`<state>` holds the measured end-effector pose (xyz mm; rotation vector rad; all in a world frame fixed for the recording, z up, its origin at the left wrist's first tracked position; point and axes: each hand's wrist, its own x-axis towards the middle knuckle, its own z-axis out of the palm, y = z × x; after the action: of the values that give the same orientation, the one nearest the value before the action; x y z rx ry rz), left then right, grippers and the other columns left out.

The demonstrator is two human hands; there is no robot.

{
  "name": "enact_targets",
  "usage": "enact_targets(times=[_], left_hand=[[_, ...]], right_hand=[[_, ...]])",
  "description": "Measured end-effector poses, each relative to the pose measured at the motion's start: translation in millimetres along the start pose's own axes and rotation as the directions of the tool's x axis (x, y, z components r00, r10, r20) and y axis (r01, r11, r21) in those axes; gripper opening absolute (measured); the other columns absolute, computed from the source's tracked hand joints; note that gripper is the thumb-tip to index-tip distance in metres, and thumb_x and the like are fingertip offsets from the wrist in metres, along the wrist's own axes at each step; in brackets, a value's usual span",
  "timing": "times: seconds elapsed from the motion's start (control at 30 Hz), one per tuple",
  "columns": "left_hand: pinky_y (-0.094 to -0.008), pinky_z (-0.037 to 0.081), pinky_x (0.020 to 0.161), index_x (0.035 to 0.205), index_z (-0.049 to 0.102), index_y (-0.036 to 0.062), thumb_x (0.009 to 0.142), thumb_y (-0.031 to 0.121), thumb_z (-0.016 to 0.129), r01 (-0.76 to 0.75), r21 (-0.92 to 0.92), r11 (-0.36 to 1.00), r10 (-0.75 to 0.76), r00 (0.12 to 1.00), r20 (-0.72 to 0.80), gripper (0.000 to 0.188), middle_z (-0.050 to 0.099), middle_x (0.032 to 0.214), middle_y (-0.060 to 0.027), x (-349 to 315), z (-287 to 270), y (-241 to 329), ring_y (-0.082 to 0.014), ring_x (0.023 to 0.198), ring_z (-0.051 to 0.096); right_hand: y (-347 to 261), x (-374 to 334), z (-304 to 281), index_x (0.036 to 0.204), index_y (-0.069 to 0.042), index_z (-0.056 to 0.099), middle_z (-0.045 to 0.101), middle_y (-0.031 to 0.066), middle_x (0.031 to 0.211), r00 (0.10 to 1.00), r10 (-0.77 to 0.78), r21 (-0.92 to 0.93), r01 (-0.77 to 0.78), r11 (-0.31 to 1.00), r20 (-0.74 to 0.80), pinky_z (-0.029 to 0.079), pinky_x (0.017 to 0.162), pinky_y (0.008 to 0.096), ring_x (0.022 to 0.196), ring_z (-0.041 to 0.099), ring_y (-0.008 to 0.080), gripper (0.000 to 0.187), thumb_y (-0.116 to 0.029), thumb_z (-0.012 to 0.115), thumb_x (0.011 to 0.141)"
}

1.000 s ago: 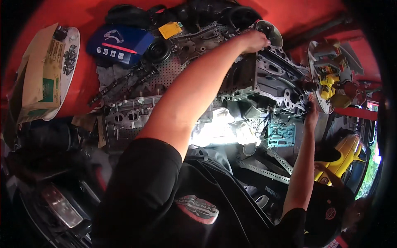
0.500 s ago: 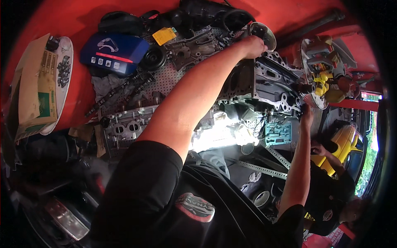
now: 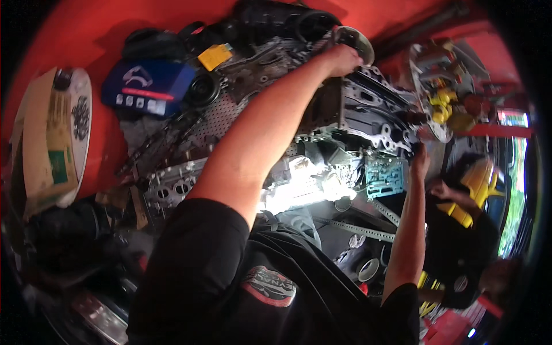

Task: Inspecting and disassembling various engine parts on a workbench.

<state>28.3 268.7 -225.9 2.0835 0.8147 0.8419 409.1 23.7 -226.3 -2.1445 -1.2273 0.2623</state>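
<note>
My left arm stretches across the bench. My left hand [image 3: 344, 60] is at the near rim of a round, open metal container [image 3: 363, 45], its fingers curled; what they grip is hidden. Just below this hand lies a dark engine block [image 3: 368, 103] with a pale, holed metal face. My right hand [image 3: 421, 162] is at the block's right end, beside its lower corner. Its fingers are in shadow and partly hidden, so their hold cannot be made out.
A cylinder head [image 3: 175, 187] lies left of my arm, near a blue box [image 3: 148, 86] and a black pulley [image 3: 204, 90]. A teal tool case [image 3: 385, 177] sits below the block. Yellow bottles [image 3: 443, 104] stand right. Another person's hand [image 3: 443, 190] is at the lower right.
The whole view has shifted a little to the left and tilted, with some blur. Both my hands stay at about the same spots on the container and the engine block.
</note>
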Motion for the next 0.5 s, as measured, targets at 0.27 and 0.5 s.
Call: enact_targets(times=[0.27,0.5], left_hand=[[-0.0367,0.048,0.084,0.1,0.067,-0.0034,0.102,0.026,0.057,0.148,-0.423,0.894,-0.176,0.984,-0.027,0.031,0.068,0.092,-0.0123,-9.8,3.3,-15.1,-0.0181,0.089,0.061],[-0.0289,0.041,0.074,0.092,0.066,0.0022,0.102,0.024,0.058,0.207,-0.425,0.881,-0.205,0.977,0.05,0.026,0.056,0.081,0.0018,-16.7,-9.6,-3.6,-0.0087,0.08,0.047]], right_hand=[[-11.1,-14.7,13.9,0.114,-0.007,0.071,0.07,0.0226,0.108,0.989,-0.138,-0.097,0.132,0.986,-0.06,0.052,0.088,0.0451,0.102,0.068,0.0393,0.031,-0.01,0.048,0.093],[-27.8,-20.7,28.0,0.117,-0.008,0.072,0.073,0.0171,0.113,0.988,-0.106,0.029,0.11,0.994,-0.109,0.052,0.093,0.0363,0.106,0.07,0.0313,0.032,-0.012,0.052,0.092]])
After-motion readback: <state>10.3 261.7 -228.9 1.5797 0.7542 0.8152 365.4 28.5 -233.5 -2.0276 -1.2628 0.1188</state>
